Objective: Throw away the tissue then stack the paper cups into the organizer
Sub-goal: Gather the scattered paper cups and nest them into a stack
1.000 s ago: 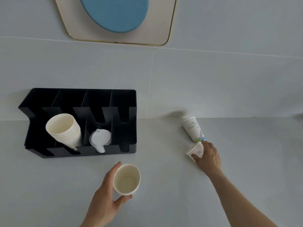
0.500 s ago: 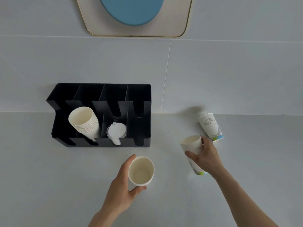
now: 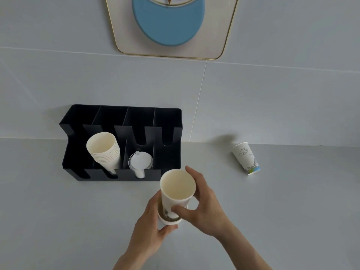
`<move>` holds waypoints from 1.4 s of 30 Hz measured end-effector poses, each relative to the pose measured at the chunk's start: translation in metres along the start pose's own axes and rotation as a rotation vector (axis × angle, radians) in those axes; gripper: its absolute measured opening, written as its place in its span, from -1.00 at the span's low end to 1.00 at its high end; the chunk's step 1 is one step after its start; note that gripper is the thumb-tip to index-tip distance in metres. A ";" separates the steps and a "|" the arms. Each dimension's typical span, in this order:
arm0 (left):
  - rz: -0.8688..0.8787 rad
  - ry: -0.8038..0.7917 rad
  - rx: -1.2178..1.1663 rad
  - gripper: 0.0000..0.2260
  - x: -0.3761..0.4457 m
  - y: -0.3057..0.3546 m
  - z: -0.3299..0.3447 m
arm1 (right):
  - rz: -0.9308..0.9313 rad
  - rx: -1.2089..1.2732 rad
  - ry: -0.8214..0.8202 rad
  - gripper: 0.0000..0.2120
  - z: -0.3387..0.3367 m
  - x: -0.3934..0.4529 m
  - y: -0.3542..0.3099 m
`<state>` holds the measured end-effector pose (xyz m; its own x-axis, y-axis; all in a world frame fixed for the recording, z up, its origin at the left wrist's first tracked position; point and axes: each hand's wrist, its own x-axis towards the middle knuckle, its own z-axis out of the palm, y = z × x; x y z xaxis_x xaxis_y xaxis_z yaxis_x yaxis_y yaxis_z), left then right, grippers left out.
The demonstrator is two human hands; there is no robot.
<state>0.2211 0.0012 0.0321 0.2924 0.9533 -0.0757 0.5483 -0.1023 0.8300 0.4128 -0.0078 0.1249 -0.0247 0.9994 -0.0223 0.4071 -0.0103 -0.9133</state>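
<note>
Right hand [image 3: 204,209]: fingers wrapped round upper paper cup [image 3: 177,189], seated in lower paper cup [image 3: 168,221]. Left hand [image 3: 152,228]: closed round lower cup. Black organizer [image 3: 124,121]: cup stack [image 3: 104,151], second slot; plastic lids [image 3: 140,162], third. Printed cup [image 3: 246,157]: lying on counter [image 3: 292,201], well apart.

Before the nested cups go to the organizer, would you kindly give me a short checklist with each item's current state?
1. Upper cup fully seated in lower cup: not ok, much of it stands proud.
2. Right hand grips upper cup: ok.
3. Left hand grips lower cup: ok.
4. Cup stack in organizer has an open mouth to receive more: ok.
5. All loose cups collected: not ok, printed cup lies near the wall.
6. Tissue binned: cannot tell.
</note>
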 end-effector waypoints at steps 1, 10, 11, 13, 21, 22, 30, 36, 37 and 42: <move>-0.002 0.002 -0.002 -0.12 0.000 0.000 0.000 | 0.002 -0.059 -0.006 -0.08 0.005 -0.003 0.005; 0.000 0.005 -0.030 -0.04 0.002 0.000 -0.001 | -0.048 -0.343 -0.113 -0.16 0.014 -0.011 0.034; -0.003 0.008 -0.033 -0.03 0.002 0.001 -0.001 | -0.046 -0.356 -0.114 -0.17 0.014 -0.010 0.036; -0.012 0.014 -0.045 -0.02 0.002 0.001 -0.001 | -0.047 -0.366 -0.110 -0.18 0.015 -0.008 0.038; 0.016 0.010 -0.033 -0.03 0.002 0.002 -0.001 | -0.028 -0.441 -0.174 -0.19 0.005 0.001 0.038; 0.020 0.007 -0.038 -0.03 0.003 0.003 0.000 | -0.015 -0.416 -0.167 -0.20 0.000 0.002 0.039; -0.014 0.015 -0.079 -0.04 0.018 0.014 0.018 | 0.288 -0.323 0.413 -0.53 -0.103 0.045 0.115; -0.033 0.041 -0.056 -0.05 0.026 0.026 0.034 | 0.544 -0.630 0.399 -0.42 -0.188 0.092 0.166; -0.038 0.047 -0.053 -0.05 0.027 0.028 0.036 | 0.568 -0.642 0.378 -0.40 -0.195 0.099 0.173; -0.065 0.064 -0.014 -0.06 0.029 0.034 0.040 | 0.661 -0.553 0.322 -0.42 -0.205 0.129 0.201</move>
<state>0.2799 0.0139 0.0359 0.2060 0.9740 -0.0946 0.5531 -0.0361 0.8323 0.6781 0.1259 0.0217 0.5900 0.7569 -0.2811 0.6284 -0.6490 -0.4288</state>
